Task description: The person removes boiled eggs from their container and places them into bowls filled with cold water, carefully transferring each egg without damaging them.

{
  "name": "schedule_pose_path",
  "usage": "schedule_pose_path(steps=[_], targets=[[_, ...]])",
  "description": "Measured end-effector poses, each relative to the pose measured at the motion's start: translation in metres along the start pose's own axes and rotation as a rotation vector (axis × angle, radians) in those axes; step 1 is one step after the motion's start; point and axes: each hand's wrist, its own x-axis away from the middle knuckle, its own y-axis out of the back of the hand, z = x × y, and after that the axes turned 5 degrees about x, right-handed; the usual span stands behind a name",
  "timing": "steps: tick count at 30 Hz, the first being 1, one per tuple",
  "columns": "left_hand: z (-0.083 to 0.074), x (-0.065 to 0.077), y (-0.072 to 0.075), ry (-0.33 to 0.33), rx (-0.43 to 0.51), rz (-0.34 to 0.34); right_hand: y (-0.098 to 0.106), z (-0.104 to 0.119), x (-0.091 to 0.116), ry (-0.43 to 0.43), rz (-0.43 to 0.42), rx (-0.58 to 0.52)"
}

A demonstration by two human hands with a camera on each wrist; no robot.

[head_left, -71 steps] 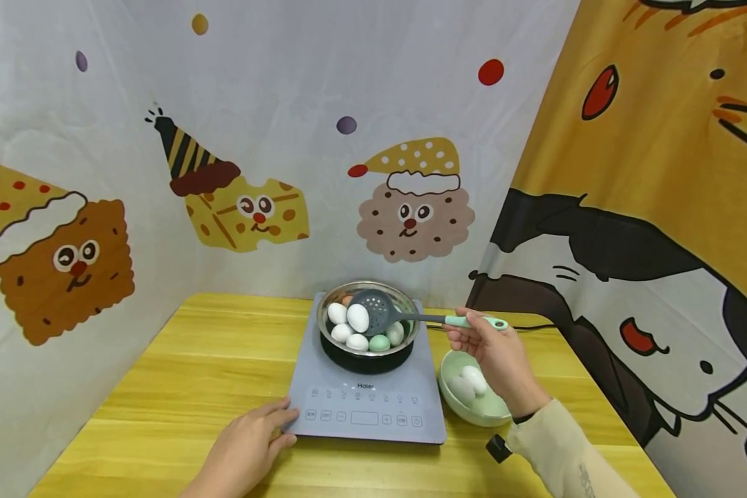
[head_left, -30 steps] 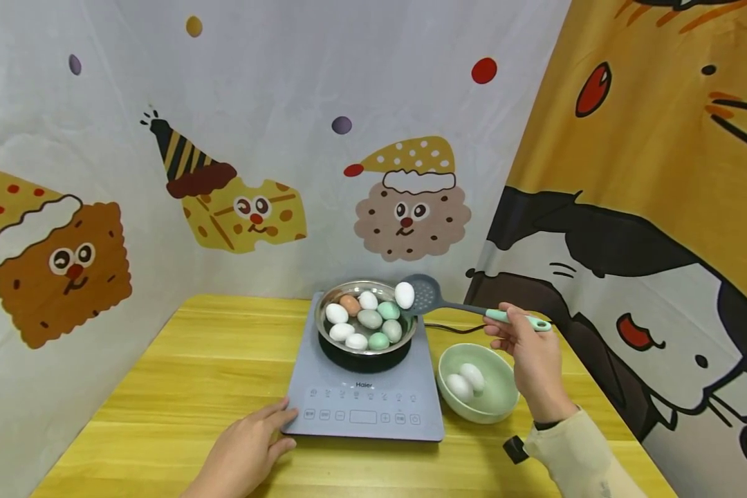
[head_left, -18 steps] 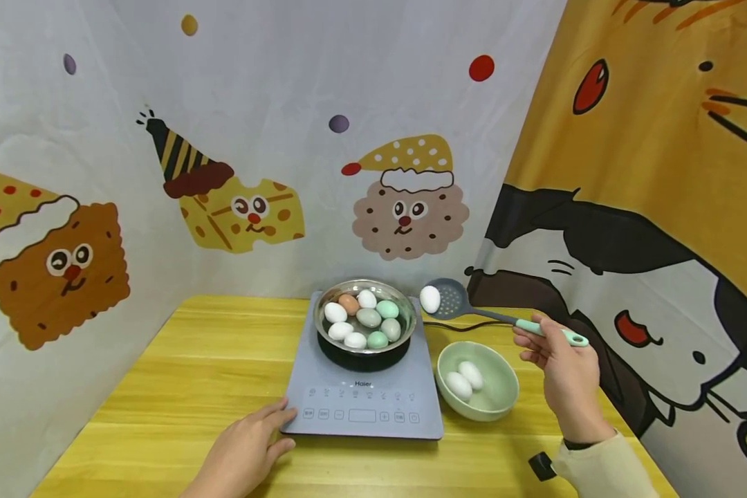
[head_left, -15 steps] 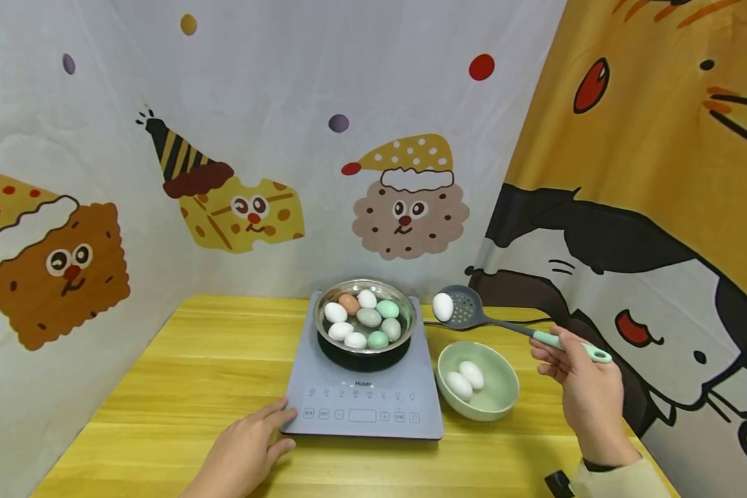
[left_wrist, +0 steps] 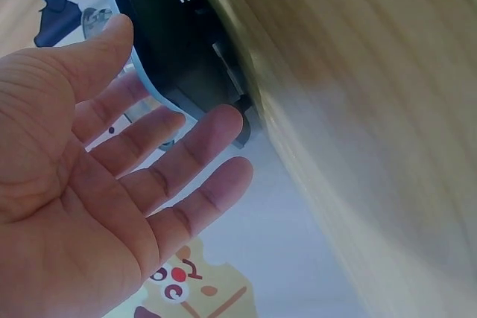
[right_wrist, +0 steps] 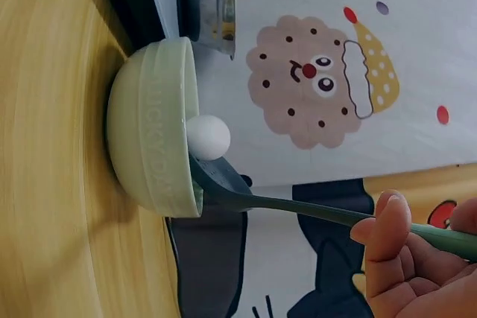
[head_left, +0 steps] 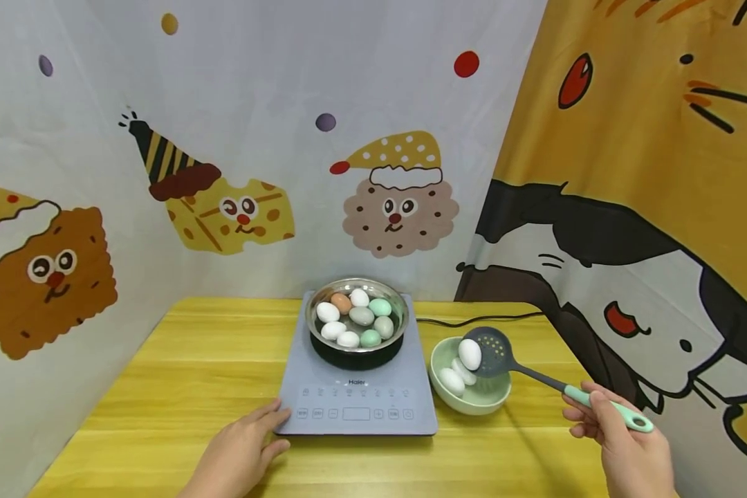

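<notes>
My right hand (head_left: 629, 443) grips the mint-green handle of a dark grey slotted skimmer (head_left: 494, 353). A white egg (head_left: 469, 354) rests at the left edge of the skimmer's head, which dips over the rim of the pale green bowl (head_left: 501, 395). Two more white eggs lie in that bowl; one of them, an egg (head_left: 452, 382), shows at its left side. In the right wrist view the skimmer's egg (right_wrist: 209, 137) sits at the bowl's opening. My left hand (head_left: 239, 446) touches the front left corner of the induction cooker (head_left: 356, 401) with its fingers extended.
A steel pan (head_left: 400, 304) stands on the cooker, holding several white, grey, green and brown eggs. Behind the bowl a black cable (head_left: 460, 324) runs along the wooden table (head_left: 187, 366). A printed cloth (head_left: 268, 83) hangs close behind.
The skimmer has lifted a white egg out of the pan and carried it right, then down to the green bowl. My left hand has stayed at the cooker's corner.
</notes>
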Motion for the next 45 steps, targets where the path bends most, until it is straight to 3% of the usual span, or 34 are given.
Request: schedule_pose_path(steps=[4, 7, 11, 16, 19, 22, 27, 30, 32, 34, 37, 39, 42, 45], targets=[[0.002, 0.002, -0.003, 0.002, 0.013, -0.002, -0.013, 0.003, 0.012, 0.080, -0.011, 0.172], [0.003, 0.002, -0.005, -0.002, 0.019, -0.006, -0.022, 0.004, 0.022, 0.169, -0.023, 0.363], [0.003, 0.002, -0.006, -0.007, 0.021, -0.011, -0.032, 0.004, 0.037, 0.316, -0.048, 0.509], [0.002, 0.001, -0.005, -0.004, 0.029, -0.007, -0.038, 0.004, 0.050, 0.506, -0.070, 0.625], [0.002, 0.002, -0.005, -0.004, 0.028, -0.010, -0.039, 0.002, 0.054, 0.603, -0.087, 0.625], [0.002, 0.004, -0.005, -0.011, 0.026, -0.016, -0.036, 0.001, 0.052, 0.809, -0.075, 0.633], [0.002, 0.005, -0.005, -0.026, 0.021, -0.021, -0.025, 0.005, 0.038, 1.318, 0.019, 0.768], [0.002, 0.006, -0.005, -0.030, 0.021, -0.023, -0.022, 0.012, 0.034, 1.490, 0.084, 0.807], [0.002, 0.005, -0.005, -0.028, 0.022, -0.019, -0.021, 0.018, 0.038, 1.488, 0.097, 0.817], [0.002, 0.005, -0.004, -0.026, 0.025, -0.012, -0.021, 0.022, 0.045, 1.413, 0.068, 0.792], [0.003, 0.004, -0.003, -0.023, 0.023, -0.003, -0.031, 0.030, 0.056, 1.222, 0.007, 0.684], [0.003, 0.003, -0.002, -0.022, 0.018, -0.005, -0.045, 0.036, 0.058, 1.174, 0.022, 0.533], [0.005, 0.003, -0.001, -0.019, 0.016, -0.011, -0.080, 0.045, 0.048, 1.264, 0.154, 0.304], [0.005, 0.004, -0.002, -0.015, 0.025, -0.003, -0.120, 0.053, 0.032, 1.408, 0.314, 0.249]])
